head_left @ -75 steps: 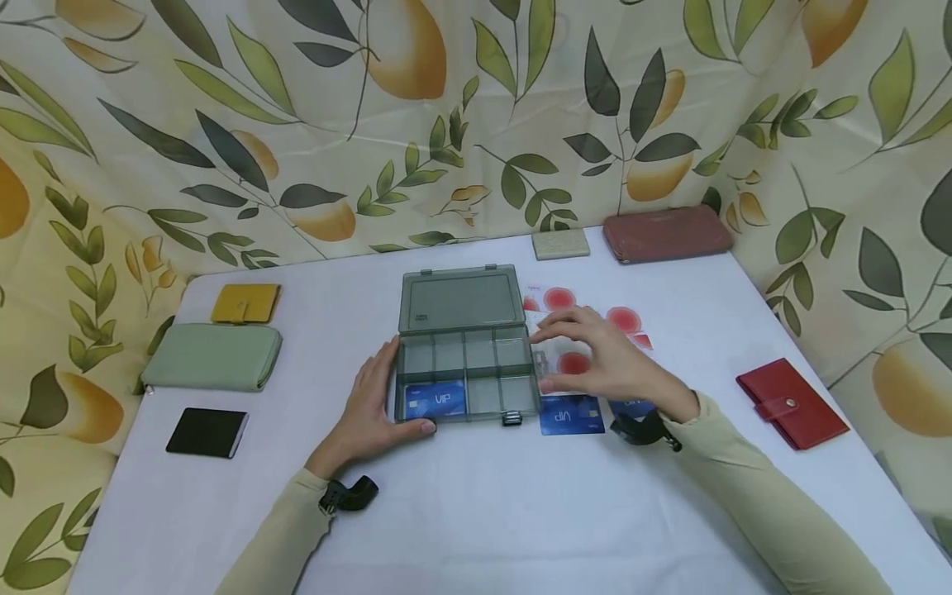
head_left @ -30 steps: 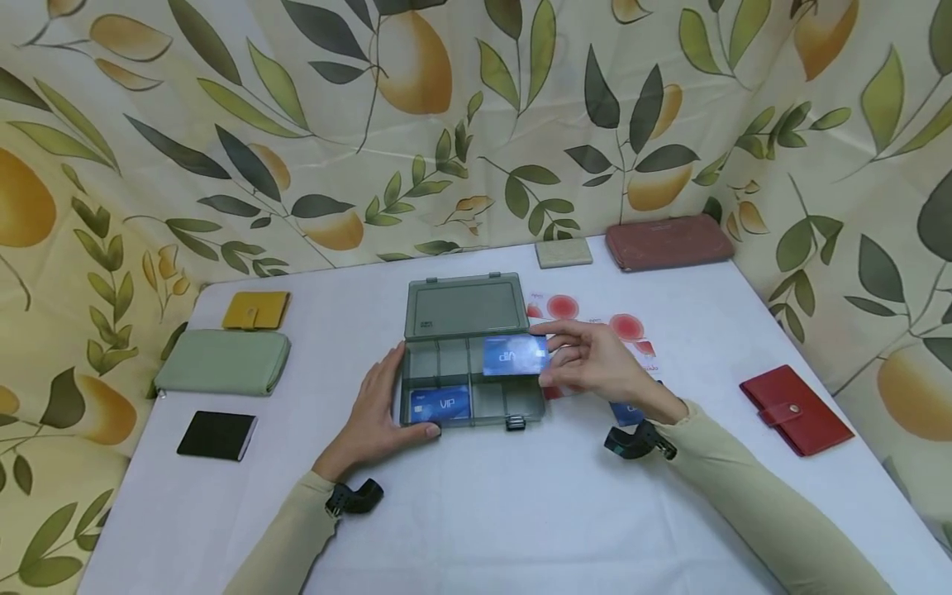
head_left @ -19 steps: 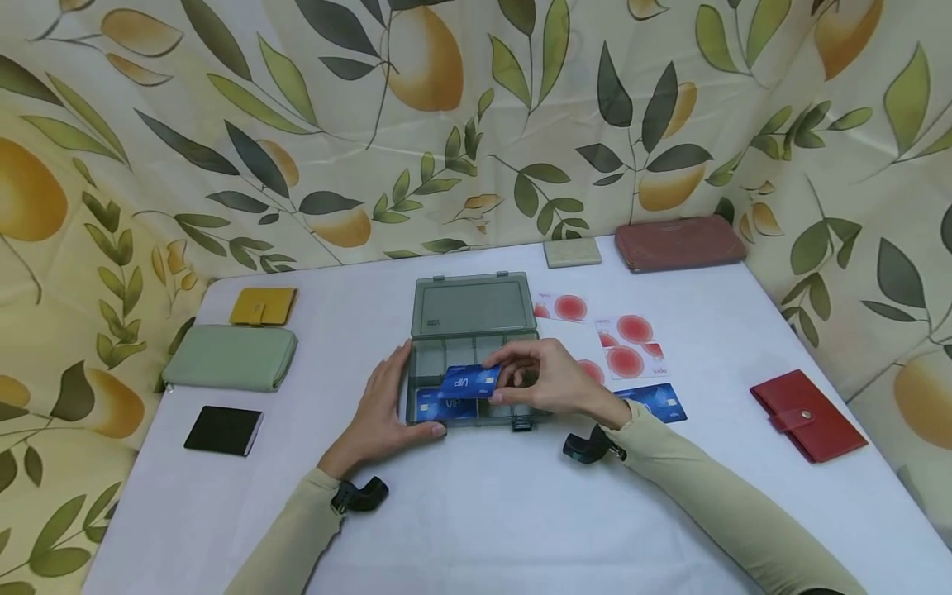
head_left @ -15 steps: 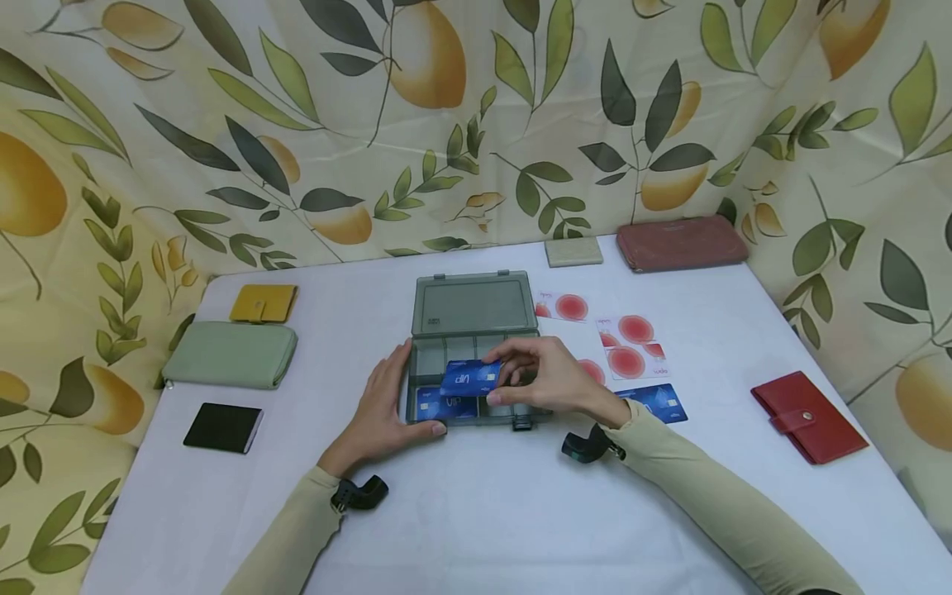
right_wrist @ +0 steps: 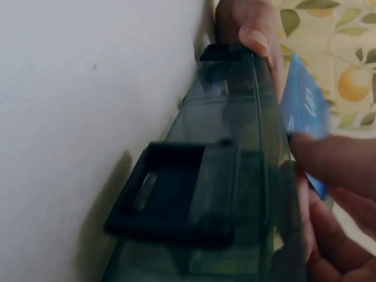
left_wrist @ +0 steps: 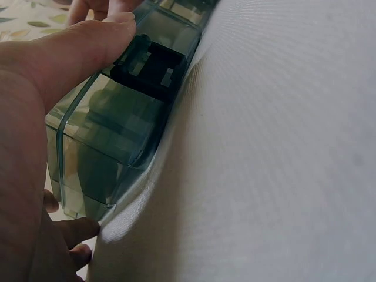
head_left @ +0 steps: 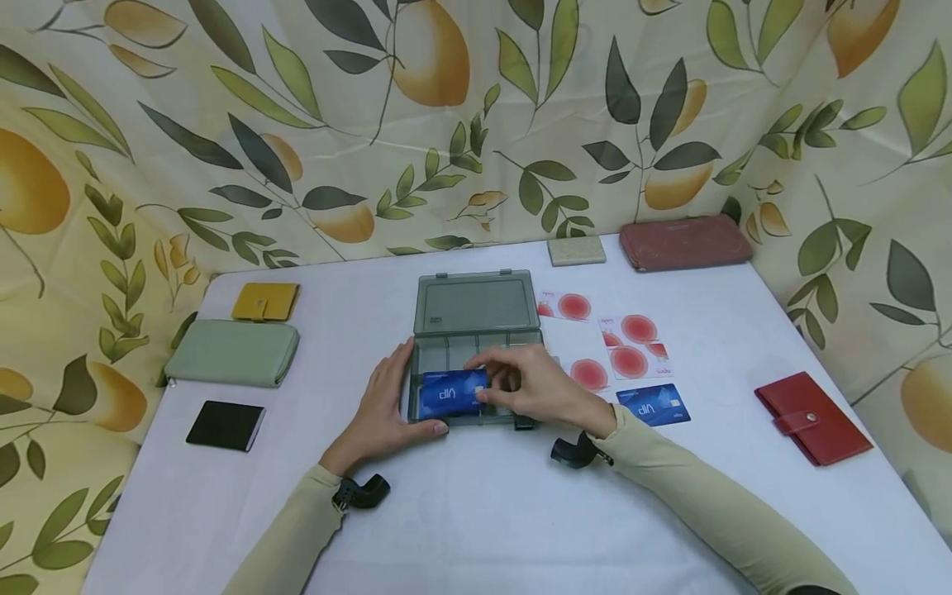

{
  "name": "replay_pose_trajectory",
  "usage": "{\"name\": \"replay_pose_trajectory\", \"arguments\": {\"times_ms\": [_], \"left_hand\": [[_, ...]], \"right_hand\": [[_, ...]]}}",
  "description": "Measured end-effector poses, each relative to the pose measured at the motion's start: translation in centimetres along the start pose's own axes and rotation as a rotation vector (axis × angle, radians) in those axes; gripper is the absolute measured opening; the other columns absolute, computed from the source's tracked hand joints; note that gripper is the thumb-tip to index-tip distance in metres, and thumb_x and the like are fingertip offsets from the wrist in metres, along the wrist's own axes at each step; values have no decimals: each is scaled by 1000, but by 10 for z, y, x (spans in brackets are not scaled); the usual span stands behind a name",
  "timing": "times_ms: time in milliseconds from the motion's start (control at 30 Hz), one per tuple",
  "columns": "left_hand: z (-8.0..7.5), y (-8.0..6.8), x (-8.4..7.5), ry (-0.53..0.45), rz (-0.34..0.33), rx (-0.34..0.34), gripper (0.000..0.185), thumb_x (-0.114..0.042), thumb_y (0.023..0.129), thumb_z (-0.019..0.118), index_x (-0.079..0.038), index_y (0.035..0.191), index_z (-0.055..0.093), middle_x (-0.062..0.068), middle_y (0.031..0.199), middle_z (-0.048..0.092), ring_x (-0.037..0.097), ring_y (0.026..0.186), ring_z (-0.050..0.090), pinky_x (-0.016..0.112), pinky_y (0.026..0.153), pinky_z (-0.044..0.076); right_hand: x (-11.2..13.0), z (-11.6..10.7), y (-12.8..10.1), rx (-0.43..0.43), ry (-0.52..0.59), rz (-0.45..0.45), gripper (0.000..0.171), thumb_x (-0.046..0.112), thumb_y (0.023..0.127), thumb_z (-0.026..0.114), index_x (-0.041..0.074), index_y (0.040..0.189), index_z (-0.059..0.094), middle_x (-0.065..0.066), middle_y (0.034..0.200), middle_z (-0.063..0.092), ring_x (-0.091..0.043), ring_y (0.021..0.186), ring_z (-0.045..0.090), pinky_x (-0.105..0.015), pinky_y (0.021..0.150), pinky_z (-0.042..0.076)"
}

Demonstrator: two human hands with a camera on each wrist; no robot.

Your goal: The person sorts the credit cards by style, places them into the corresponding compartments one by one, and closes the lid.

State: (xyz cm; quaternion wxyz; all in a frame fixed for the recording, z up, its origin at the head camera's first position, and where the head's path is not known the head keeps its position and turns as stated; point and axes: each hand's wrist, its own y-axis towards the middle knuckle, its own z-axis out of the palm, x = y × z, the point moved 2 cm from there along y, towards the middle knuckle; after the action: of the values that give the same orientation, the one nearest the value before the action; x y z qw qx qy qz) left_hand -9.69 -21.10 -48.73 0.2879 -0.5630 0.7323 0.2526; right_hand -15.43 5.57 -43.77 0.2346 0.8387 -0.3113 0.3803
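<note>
Over by the tabletop's middle, the left hand braces the open compartment box with thumb along its front wall, fingers relaxed — the right hand pinches a blue VIP card angled into the front-left compartment, which probably wants pressing flat before letting go.

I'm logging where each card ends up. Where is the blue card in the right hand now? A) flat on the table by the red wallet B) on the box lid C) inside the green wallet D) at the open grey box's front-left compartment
D: the right hand pinches the blue card at the front-left compartment of the grey box, whose left end the left hand holds.
</note>
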Motion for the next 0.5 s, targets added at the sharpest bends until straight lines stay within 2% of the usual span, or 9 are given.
{"name": "replay_pose_trajectory", "arguments": {"times_ms": [133, 267, 400, 500], "left_hand": [[-1, 1, 0, -1, 8, -2, 134, -70, 74, 84, -16, 172, 11, 17, 178, 16, 47, 161, 18, 76, 124, 19], [-1, 2, 0, 2, 1, -2, 133, -69, 74, 84, -18, 172, 11, 16, 178, 16, 47, 161, 17, 76, 124, 19], [0, 1, 1, -3, -1, -4, 134, -70, 73, 84, -18, 172, 11, 16, 178, 17, 48, 161, 16, 76, 124, 18], [2, 0, 2, -14, -1, -7, 135, -71, 72, 85, -19, 172, 11, 15, 178, 17, 47, 161, 16, 75, 125, 17]], "right_hand": [[4, 7, 3, -11, -96, -39, 32, 18, 92, 85, 11, 123, 78, 3, 91, 71, -1, 69, 58, -20, 61, 54], [8, 12, 4, -29, -163, -79, 25, 15, 94, 83, 10, 118, 81, -4, 105, 67, 0, 71, 57, -20, 63, 52], [5, 2, 0, -59, -133, -90, 27, 15, 93, 84, 8, 119, 80, -9, 108, 64, -4, 73, 56, -21, 63, 50], [-3, -21, -12, -84, -68, -60, 27, 14, 90, 87, 8, 115, 81, -12, 106, 67, -8, 74, 60, -23, 62, 50]]}}
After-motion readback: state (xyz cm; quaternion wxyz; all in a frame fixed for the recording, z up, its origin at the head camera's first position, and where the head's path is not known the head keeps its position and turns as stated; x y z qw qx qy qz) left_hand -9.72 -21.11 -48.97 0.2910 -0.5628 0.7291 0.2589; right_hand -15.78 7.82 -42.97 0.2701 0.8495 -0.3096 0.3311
